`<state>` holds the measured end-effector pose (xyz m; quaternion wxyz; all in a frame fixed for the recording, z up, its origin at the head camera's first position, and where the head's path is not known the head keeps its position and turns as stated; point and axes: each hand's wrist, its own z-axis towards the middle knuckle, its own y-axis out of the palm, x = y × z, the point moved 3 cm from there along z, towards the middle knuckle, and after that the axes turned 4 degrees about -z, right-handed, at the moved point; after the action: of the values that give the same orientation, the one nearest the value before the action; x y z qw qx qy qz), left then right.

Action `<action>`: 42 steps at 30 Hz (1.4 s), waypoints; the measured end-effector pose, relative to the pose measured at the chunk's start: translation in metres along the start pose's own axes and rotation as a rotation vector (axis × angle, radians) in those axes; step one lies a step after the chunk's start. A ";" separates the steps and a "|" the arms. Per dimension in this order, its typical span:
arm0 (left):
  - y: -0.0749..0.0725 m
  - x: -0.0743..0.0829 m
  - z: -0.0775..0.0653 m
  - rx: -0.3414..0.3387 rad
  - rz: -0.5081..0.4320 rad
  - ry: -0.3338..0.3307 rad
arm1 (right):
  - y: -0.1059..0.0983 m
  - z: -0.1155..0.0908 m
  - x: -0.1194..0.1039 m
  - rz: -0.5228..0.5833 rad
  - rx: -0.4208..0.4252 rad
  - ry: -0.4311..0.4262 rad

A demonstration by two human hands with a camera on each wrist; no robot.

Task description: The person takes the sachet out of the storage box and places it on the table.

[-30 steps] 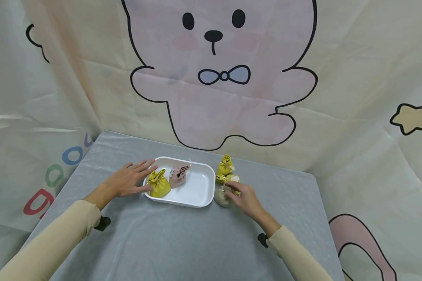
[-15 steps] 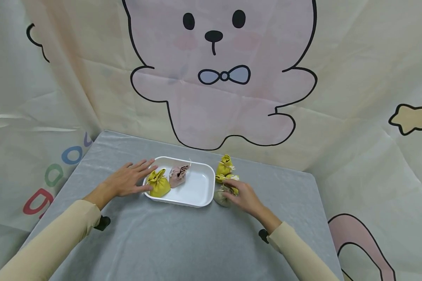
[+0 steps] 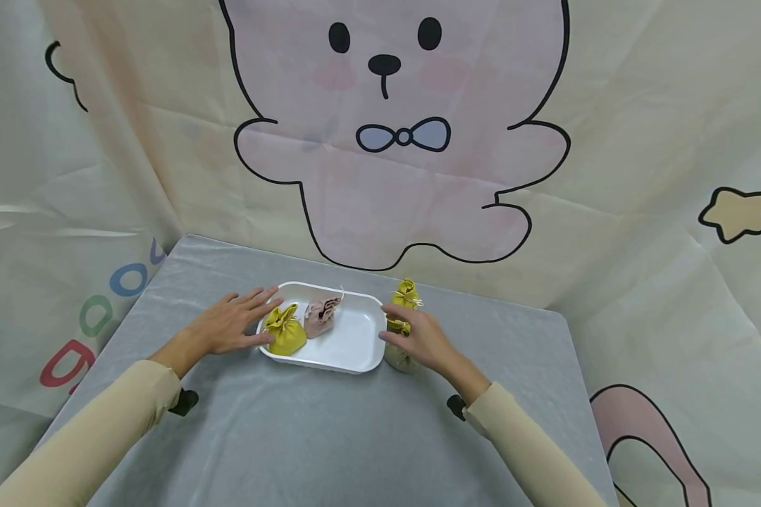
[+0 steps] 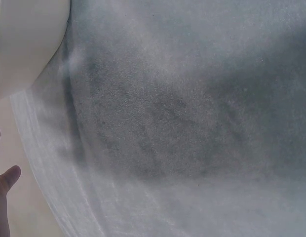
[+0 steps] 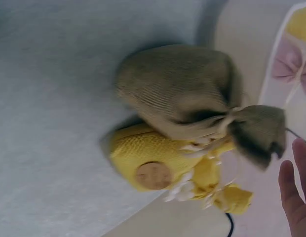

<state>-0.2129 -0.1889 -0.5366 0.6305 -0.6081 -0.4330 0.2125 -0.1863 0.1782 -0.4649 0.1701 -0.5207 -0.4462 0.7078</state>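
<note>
A white tray (image 3: 355,358) holds a yellow drawstring pouch (image 3: 287,336) at its left end and a pink drawstring pouch (image 3: 319,320) beside it. My left hand (image 3: 231,324) lies at the tray's left rim, fingers straight and spread, the thumb near the yellow pouch. My right hand (image 3: 423,341) is over the tray's right rim, fingers and thumb apart with nothing between them; whether they touch the rim I cannot tell. Under it, a khaki drawstring pouch (image 5: 177,89) leans against a yellow pouch with a round tan patch (image 5: 135,150); the right hand partly hides both in the head view.
Another yellow pouch (image 3: 407,292) stands behind these, right of the tray. A grey cloth covers the table (image 3: 330,436). Behind the table hangs a curtain (image 3: 628,141) with a printed bear.
My right hand has let go of the khaki pouch's top and moved left and slightly up to the tray's right rim. The left hand stays put.
</note>
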 end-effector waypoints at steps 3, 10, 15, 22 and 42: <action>0.000 -0.001 0.000 0.003 0.001 0.003 | 0.005 0.008 -0.008 -0.002 -0.008 0.000; 0.001 -0.002 -0.001 0.006 0.001 0.012 | 0.020 0.029 -0.025 0.006 0.037 -0.036; 0.002 -0.002 -0.001 0.013 0.000 0.008 | 0.034 0.042 -0.032 0.004 0.007 -0.035; 0.002 0.000 -0.001 0.000 -0.009 0.005 | 0.048 0.052 -0.034 -0.003 -0.024 -0.006; 0.001 -0.002 0.001 -0.009 -0.009 -0.007 | 0.074 0.076 -0.042 -0.122 -0.009 -0.018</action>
<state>-0.2142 -0.1892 -0.5384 0.6271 -0.6085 -0.4388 0.2099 -0.2203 0.0743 -0.4959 0.2066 -0.4866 -0.4818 0.6988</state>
